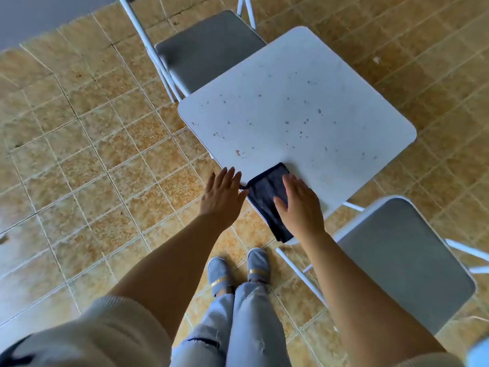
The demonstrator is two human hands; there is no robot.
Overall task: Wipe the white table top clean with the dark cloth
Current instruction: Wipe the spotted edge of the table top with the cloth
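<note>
A small white table [330, 83] with rounded corners stands in front of me, its top dotted with several dark specks and a brownish stain near the left edge. A folded dark cloth [266, 190] lies at the near corner, hanging partly over the edge. My right hand [300, 205] rests flat over the cloth's right side, fingers spread. My left hand [222, 194] hovers flat just left of the table corner, fingers apart, its fingertips close to the cloth's small loop; it holds nothing.
A grey-seated folding chair [203, 49] stands at the table's far left side, another grey chair [404, 263] at the near right. Tan tiled floor [92, 154] lies all around. My legs and grey shoes [238, 271] are below the table corner.
</note>
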